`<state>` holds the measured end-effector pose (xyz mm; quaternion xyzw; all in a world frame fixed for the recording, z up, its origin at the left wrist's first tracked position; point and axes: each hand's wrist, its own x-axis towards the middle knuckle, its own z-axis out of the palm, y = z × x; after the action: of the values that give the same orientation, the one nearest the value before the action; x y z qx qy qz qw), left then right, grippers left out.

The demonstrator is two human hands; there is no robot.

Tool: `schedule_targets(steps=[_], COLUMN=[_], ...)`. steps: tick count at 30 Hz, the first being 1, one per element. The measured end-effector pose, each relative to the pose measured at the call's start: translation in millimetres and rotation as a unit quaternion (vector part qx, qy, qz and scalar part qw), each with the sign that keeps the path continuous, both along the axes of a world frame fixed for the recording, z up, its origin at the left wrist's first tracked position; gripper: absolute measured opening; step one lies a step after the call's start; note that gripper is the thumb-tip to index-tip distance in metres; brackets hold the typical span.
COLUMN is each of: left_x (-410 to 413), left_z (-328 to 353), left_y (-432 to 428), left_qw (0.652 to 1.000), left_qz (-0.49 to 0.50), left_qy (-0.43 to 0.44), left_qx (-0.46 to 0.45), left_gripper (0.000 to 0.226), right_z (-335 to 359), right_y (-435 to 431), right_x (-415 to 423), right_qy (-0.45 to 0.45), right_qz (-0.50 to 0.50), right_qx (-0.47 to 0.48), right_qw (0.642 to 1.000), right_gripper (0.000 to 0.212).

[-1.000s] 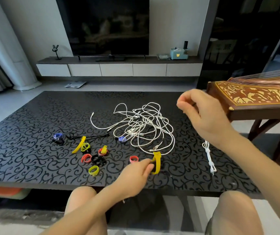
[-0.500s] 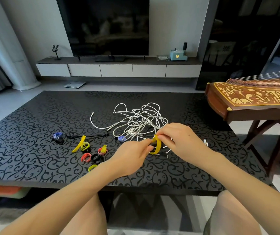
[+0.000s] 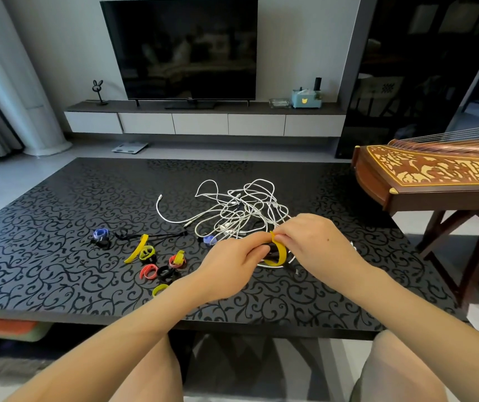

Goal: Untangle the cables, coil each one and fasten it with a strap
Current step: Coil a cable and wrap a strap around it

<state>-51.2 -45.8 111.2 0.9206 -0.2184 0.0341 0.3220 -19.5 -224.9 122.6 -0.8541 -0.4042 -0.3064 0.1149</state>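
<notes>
- Big glossy black bench (image 3: 58, 256) with a swirly scroll pattern, filling most of the view.
- Brown wooden zither (image 3: 435, 175) with gold inlay, off past the bench's right side on its own stand.
- Messy tangle of white cables (image 3: 241, 207) mid-bench, all looped over each other.
- Left hand (image 3: 229, 268) right at the near edge of the tangle, fingers curled, pinching a yellow fabric strap (image 3: 280, 252).
- Right hand (image 3: 316, 245) beside it, pinching the top end of the same strap, bent into a curve between the two.
- Loose bunch of small rolled straps (image 3: 148, 271) left of the hands: yellow, red, black, blue, lime.
</notes>
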Motion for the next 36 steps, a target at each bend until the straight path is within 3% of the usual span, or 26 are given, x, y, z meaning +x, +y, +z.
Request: schedule_targets(steps=[3,5,7,10,13,17,19,21,22,26,28,29,31,33,36], left_x=[2.6,6.1,8.2,6.3,1.2,-8.6,-7.9,0.2,5.0,23.1,26.8,26.6,20.0,14.9,8.8], left_z=[4.4,6.6,9.4,18.4,23.0,19.8,17.8,16.6,18.4,29.8,29.1,28.1,28.8,32.1,36.2], left_y=[-5.0,-4.8,-4.0,-10.5,-22.1,-23.9,-17.6,-9.6,-5.1,-3.8,-8.7,-10.7,-12.7,-11.5,-7.1], left_qw=[0.999,0.996,0.992,0.993,0.959,0.901,0.879,0.876,0.891,0.961,0.992,0.992,0.948,0.884,0.822], left_qz=[0.006,-0.008,-0.011,0.002,0.017,-0.118,-0.151,-0.121,-0.085,0.017,0.009,0.002,-0.017,-0.028,-0.043], left_qy=[0.036,0.082,0.118,0.077,-0.073,-0.225,-0.255,-0.223,-0.194,-0.1,0.043,0.127,0.285,0.389,0.461], left_qx=[-0.007,-0.034,-0.042,0.084,0.272,0.353,0.373,0.41,0.403,0.258,0.116,0.028,-0.138,-0.257,-0.331], left_gripper=[0.029,0.022,0.031,0.029,0.021,0.022,0.026,0.026,0.025,0.023,0.017,0.017,0.017,0.017,0.021], right_z=[2.9,8.8,13.4,21.1,31.5,36.5,37.0,43.3,46.5,38.9,27.8,22.2,14.4,15.6,22.9], right_y=[-0.4,-1.0,-1.7,-3.9,-5.4,-7.7,-8.1,-7.8,-6.5,-1.5,-0.3,0.1,0.6,1.6,1.7], right_x=[-3.9,-6.8,-7.9,-5.3,5.2,16.3,15.2,3.1,-4.9,-34.4,-39.2,-39.5,-43.2,-51.7,-60.8], right_qy=[-0.111,-0.164,-0.198,-0.209,-0.172,0.02,0.1,0.052,0.004,-0.108,-0.094,-0.071,0.017,0.14,0.313], right_qz=[-0.051,-0.039,-0.016,-0.011,-0.016,-0.053,-0.07,-0.051,-0.039,-0.013,-0.035,-0.047,-0.049,-0.036,0.005], right_qx=[-0.048,-0.074,-0.101,-0.118,-0.126,-0.08,-0.075,-0.067,-0.063,-0.045,-0.024,-0.007,0.048,0.135,0.264], right_qw=[0.991,0.983,0.975,0.971,0.977,0.995,0.99,0.995,0.997,0.993,0.995,0.996,0.997,0.98,0.912], right_gripper=[0.019,0.018,0.018,0.018,0.015,0.015,0.014,0.015,0.018,0.018,0.015,0.014,0.011,0.009,0.013])
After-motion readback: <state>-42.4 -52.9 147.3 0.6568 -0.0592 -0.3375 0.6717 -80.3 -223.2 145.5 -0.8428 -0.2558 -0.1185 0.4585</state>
